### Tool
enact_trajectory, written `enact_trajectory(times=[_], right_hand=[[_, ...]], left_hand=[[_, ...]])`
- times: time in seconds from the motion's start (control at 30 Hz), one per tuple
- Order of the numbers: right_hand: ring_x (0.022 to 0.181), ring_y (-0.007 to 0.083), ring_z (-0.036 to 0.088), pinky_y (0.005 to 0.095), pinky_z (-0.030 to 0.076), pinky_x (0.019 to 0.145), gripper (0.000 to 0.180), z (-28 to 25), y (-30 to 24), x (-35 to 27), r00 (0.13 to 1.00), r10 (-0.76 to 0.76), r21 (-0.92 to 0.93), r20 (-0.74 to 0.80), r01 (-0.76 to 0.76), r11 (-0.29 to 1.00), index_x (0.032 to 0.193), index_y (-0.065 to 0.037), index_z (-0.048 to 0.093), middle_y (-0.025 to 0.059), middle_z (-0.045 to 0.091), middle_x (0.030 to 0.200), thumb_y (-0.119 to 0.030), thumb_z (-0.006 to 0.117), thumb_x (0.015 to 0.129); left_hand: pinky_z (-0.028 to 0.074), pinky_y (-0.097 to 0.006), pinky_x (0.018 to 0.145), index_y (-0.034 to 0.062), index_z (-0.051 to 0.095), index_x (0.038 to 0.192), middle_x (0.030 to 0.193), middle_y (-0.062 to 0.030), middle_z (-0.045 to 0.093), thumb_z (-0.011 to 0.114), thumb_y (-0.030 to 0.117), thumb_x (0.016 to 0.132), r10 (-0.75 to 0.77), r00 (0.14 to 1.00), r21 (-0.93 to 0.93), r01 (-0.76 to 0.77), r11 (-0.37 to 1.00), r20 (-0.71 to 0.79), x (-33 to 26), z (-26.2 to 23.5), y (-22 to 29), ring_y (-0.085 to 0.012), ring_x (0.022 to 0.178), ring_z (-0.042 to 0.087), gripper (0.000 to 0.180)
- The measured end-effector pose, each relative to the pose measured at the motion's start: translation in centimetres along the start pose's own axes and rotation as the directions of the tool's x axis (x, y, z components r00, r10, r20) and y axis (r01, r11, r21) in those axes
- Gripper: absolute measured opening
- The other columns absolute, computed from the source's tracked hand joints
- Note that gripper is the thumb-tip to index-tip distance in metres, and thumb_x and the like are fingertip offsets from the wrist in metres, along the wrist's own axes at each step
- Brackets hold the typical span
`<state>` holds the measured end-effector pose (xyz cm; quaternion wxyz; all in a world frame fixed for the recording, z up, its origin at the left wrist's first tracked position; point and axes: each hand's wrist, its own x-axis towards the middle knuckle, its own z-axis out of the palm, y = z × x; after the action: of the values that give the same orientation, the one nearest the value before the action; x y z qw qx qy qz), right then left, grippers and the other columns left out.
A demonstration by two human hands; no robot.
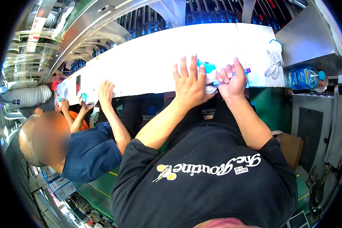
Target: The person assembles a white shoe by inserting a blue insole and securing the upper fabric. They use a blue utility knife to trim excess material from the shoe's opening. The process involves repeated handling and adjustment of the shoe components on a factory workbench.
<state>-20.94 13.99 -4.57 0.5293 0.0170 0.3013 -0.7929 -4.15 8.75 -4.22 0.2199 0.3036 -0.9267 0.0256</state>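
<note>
On the white worktop in front of me lies a small white-and-turquoise part, partly covered by my hands. My left hand rests against its left side with fingers stretched and spread. My right hand is closed around a slim blue tool whose purple end sticks out on the right; its exact kind does not show. The tool's other end points at the part, though the contact spot is hidden. A rounded white piece shows below, between my hands.
White gloves lie at the worktop's right end, near a blue-labelled bottle. At left, a co-worker in a dark blue shirt handles a similar turquoise part. A dark phone-like slab lies beyond. A cardboard box stands low right.
</note>
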Motion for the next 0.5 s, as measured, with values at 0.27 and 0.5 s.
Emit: enact_trajectory(times=[0.27,0.5], right_hand=[[0.048,0.014,0.037,0.0363,0.039,0.058,0.036,-2.2,-0.6,-0.3,0.956,0.099,0.026,0.278,-0.11,0.994,0.075,-0.019,0.047,-0.0025,0.043,0.06,-0.026,0.056,0.109],[0.048,0.0132,0.038,0.0348,0.037,0.057,0.036,-1.2,-3.0,1.4,0.994,0.023,0.099,0.105,-0.033,0.995,0.074,-0.019,0.047,-0.0027,0.045,0.06,-0.028,0.062,0.106]], left_hand=[[0.036,-0.072,0.105,0.0043,0.058,0.137,0.16,-0.0286,0.049,0.095,0.048,0.069,0.054,0.989,-0.027,-0.058,0.998,-0.139,-1.9,1.3,-0.8,-0.0575,0.143,0.046,0.089],[0.039,-0.067,0.107,0.0083,0.055,0.139,0.159,-0.025,0.051,0.1,0.047,0.066,0.042,0.978,-0.157,-0.076,0.985,-0.206,-2.6,0.3,-1.6,-0.055,0.142,0.049,0.094]])
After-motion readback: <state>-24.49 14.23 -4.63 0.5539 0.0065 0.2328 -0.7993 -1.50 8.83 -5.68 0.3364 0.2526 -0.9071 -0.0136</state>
